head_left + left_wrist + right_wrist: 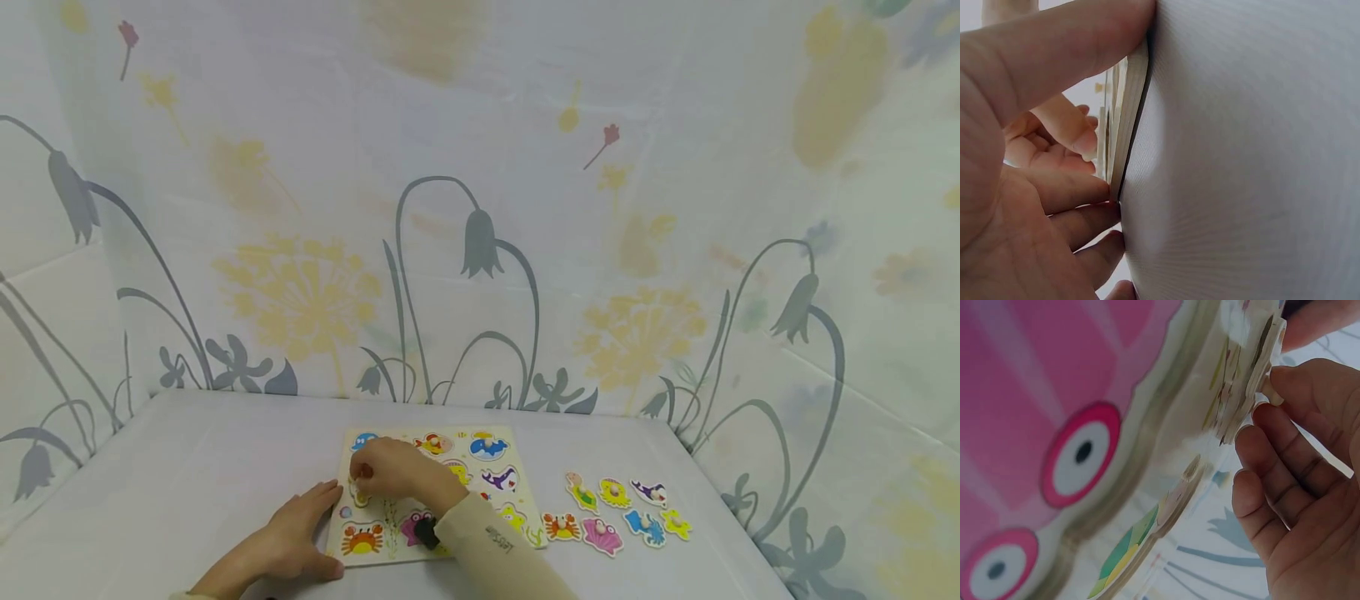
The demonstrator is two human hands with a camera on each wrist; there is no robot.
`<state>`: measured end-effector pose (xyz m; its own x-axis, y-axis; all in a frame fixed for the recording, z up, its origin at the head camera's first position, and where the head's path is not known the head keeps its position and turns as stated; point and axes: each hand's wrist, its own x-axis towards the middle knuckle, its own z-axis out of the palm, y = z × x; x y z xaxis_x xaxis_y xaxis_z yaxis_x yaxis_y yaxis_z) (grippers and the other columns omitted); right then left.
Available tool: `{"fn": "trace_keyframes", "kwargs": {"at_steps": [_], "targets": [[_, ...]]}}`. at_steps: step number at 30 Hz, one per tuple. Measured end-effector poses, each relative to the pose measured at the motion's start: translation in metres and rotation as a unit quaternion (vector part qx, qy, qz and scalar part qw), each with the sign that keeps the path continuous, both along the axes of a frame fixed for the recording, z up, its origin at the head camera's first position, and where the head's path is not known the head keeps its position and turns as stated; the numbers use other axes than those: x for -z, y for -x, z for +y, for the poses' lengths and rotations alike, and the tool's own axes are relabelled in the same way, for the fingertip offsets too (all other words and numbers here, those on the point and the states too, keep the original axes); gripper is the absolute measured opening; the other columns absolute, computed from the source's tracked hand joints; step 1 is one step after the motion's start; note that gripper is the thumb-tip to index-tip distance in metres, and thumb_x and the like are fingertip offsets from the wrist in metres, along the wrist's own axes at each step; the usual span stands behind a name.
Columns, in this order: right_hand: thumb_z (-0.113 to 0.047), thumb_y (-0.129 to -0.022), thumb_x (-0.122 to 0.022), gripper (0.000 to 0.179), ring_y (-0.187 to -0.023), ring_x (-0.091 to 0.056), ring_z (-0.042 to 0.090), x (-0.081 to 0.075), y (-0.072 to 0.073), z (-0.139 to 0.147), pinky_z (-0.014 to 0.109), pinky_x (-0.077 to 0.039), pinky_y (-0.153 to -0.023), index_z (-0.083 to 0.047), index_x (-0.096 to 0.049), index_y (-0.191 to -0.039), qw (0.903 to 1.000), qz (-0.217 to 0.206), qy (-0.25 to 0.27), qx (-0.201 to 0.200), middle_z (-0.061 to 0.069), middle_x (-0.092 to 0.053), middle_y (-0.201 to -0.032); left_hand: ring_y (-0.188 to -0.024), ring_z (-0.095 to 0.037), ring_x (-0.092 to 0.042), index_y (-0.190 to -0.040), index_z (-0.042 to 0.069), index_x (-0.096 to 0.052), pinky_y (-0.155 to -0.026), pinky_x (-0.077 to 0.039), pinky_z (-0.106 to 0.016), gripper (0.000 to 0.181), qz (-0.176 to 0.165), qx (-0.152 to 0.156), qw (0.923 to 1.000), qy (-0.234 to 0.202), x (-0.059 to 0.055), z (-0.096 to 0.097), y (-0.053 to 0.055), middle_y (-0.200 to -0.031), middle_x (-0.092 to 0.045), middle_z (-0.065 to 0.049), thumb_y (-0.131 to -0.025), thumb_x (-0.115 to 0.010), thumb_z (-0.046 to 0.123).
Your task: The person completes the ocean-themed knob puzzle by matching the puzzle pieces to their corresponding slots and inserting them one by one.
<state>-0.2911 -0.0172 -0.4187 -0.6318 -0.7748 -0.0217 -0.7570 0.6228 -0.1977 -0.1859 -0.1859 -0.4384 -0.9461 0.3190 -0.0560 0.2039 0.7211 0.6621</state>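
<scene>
A pale puzzle board (442, 562) with sea-animal pictures lies flat on the table. Over its left column, my right hand (393, 468) pinches the small wooden knob (1273, 391) of a puzzle piece (1261, 361) between thumb and forefinger. That piece is seen edge-on at the board's surface, so its picture and fit are hidden. My left hand (288, 537) touches the board's left side, fingers along the edge and thumb (1072, 50) by the near corner. Printed crab (363, 540) and pink shell (1041, 381) pictures show near the board's front.
Right of the board lie several loose knobbed pieces, among them a crab (561, 527), a pink shell (602, 538), a blue piece (645, 528) and a yellow starfish (677, 526). A flower-printed cloth (480, 125) hangs behind the white table (225, 450).
</scene>
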Motion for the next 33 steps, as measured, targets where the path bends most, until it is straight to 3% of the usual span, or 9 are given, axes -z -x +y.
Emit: {"fn": "trace_keyframes", "kwargs": {"at_steps": [20,26,33], "targets": [[-0.023,-0.091,-0.066,0.007,-0.075,-0.049,0.002,-0.002,-0.002,-0.003,0.012,-0.041,-0.068,-0.023,-0.07,-0.096,0.9996,-0.015,-0.016,0.017,-0.016,-0.056,-0.081,-0.133,-0.052,-0.027,-0.134,-0.014,-0.042,-0.107,-0.014,-0.07,0.101,0.004,0.001,1.0,0.0,0.002,0.0,0.001,-0.142,-0.035,-0.034,-0.058,-0.089,0.031],[-0.025,-0.09,-0.066,0.015,-0.075,-0.049,0.002,-0.004,-0.003,0.001,0.014,-0.043,-0.069,-0.024,-0.069,-0.105,0.9993,-0.018,-0.015,0.028,-0.015,-0.056,-0.083,-0.133,-0.052,-0.027,-0.135,-0.013,-0.042,-0.107,-0.013,-0.069,0.101,-0.006,-0.005,1.0,0.003,0.0,0.001,0.001,-0.142,-0.035,-0.034,-0.058,-0.089,0.031],[-0.026,-0.09,-0.066,0.021,-0.077,-0.05,0.002,-0.009,-0.003,0.019,0.016,-0.045,-0.071,-0.023,-0.067,-0.111,0.9997,0.008,-0.005,0.024,-0.013,-0.057,-0.085,-0.132,-0.053,-0.028,-0.133,-0.013,-0.044,-0.107,-0.014,-0.069,0.1,0.0,-0.01,0.9999,0.011,-0.001,0.002,0.0,-0.141,-0.036,-0.034,-0.056,-0.09,0.031]]}}
